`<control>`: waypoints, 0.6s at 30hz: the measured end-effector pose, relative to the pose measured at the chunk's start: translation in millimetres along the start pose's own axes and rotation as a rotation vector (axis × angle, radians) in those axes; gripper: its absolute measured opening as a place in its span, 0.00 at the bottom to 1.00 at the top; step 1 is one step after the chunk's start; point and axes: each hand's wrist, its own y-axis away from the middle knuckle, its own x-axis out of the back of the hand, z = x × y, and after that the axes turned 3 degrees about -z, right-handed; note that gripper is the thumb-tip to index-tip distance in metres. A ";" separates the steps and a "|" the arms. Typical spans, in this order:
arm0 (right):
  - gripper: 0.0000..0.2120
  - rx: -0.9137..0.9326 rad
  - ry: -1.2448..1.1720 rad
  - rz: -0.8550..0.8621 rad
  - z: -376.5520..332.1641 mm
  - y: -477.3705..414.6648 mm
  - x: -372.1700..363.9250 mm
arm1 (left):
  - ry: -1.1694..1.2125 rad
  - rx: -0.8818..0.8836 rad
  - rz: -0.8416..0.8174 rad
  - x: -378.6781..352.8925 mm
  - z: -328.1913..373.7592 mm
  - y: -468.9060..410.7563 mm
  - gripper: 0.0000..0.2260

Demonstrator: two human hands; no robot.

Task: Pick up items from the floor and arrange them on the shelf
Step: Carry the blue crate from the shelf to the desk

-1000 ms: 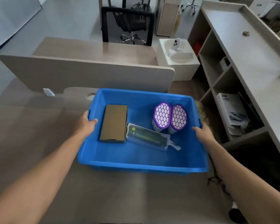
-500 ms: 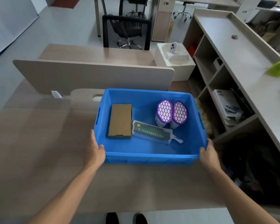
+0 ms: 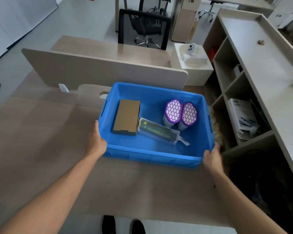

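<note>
A blue plastic bin [image 3: 150, 150] rests on a wooden desk [image 3: 41, 141]. Inside lie a brown cardboard box [image 3: 127, 116], a long packaged green item [image 3: 156, 130] and two white filters with purple honeycomb caps [image 3: 173, 110] [image 3: 189, 114]. My left hand [image 3: 96, 142] presses against the bin's near-left corner with the fingers laid along its side. Over the near-right corner curls my right hand [image 3: 211, 157]. The shelf unit [image 3: 254, 68] stands to the right of the desk.
A beige divider panel [image 3: 100, 68] rises behind the bin. A white foam box [image 3: 191, 63] sits beyond the desk, and a black office chair [image 3: 143, 27] farther back. The shelf compartments hold papers [image 3: 242, 115]. My black shoes [image 3: 108, 223] show below the desk edge.
Both hands slid from the bin's side walls back to its near corners. The bin now sits farther from me, and my view has risen.
</note>
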 end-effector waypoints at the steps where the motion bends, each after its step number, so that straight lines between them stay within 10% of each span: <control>1: 0.22 -0.001 0.006 0.011 3.0 -4.0 -0.6 | 0.010 0.002 0.002 0.6 1.2 0.9 0.35; 14: 0.31 -0.120 -0.094 0.010 27.9 70.0 -28.2 | 0.204 0.162 0.030 18.4 -55.0 75.3 0.20; 18: 0.15 -0.078 0.026 -0.234 48.5 115.4 -77.8 | 0.276 0.314 0.000 22.7 -135.9 144.5 0.16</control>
